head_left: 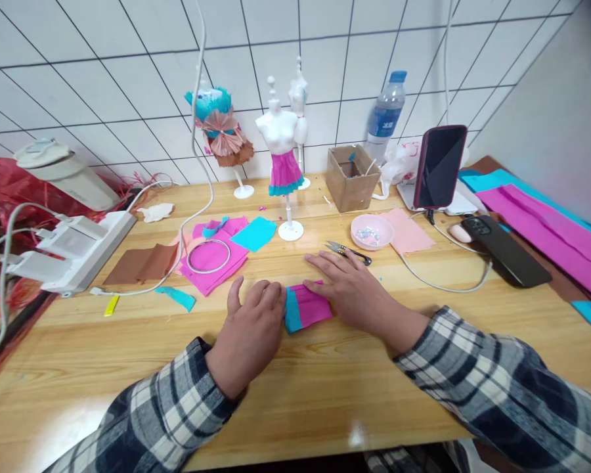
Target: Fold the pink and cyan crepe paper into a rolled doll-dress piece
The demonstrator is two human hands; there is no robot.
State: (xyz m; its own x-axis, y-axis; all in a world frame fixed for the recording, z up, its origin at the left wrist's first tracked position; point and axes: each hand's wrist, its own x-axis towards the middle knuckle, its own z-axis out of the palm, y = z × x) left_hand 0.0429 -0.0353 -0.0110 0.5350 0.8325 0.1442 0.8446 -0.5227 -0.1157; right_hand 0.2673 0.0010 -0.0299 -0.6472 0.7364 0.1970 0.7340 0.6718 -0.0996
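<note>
A small crepe-paper piece (315,307), magenta with a turquoise band on its left, lies on the table between my hands. My left hand (256,322) rests at the turquoise end, fingers bent, thumb raised apart; its fingertips touch or overlap the edge. My right hand (359,289) lies flat with fingers stretched out, its thumb on the magenta part. Just beyond the right fingers are small thread snips (349,253). Farther back stands a white mini dress form (276,125) wearing a magenta skirt (284,169) with a turquoise hem.
Left of centre lie magenta sheets (207,279) under a ring (208,256), a turquoise sheet (254,234) and brown paper (140,265). A pink bowl (373,231), cardboard box (352,187) and phones (507,249) stand right. A power strip (88,253) trails cables.
</note>
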